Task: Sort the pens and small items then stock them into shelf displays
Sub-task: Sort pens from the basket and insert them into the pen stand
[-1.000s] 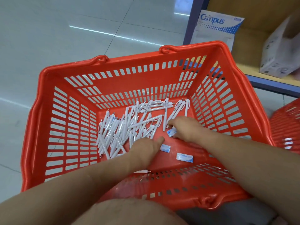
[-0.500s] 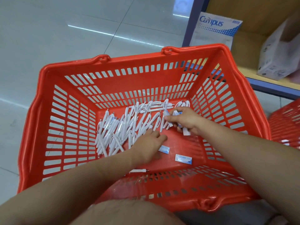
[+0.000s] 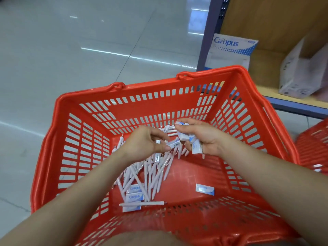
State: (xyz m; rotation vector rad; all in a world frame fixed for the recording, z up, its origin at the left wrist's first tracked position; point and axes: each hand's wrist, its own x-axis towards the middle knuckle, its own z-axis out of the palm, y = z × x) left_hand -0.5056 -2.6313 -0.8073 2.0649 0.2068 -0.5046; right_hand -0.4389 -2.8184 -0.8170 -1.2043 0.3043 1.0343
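Observation:
A red plastic basket (image 3: 58, 139) holds a loose pile of white pens (image 3: 152, 173) and small white-and-blue Campus eraser boxes (image 3: 134, 196). Both hands are raised above the pile. My left hand (image 3: 143, 144) pinches one small eraser box (image 3: 173, 144) between thumb and fingers. My right hand (image 3: 200, 137) grips several eraser boxes (image 3: 196, 147), some sticking out between its fingers. The two hands almost meet over the basket's far half. One eraser box (image 3: 205, 189) lies alone on the basket floor at the right.
A wooden shelf with a blue metal frame (image 3: 291, 103) stands at the back right, holding a Campus pack (image 3: 230, 50) and a pale wrapped package (image 3: 301, 75). A second red basket (image 3: 314, 146) sits at the right edge. Glossy floor tiles (image 3: 71, 50) lie to the left.
Both hands lifted off the basket floor; the left picked up an eraser box, the right gathered more boxes. The view moved closer over the basket.

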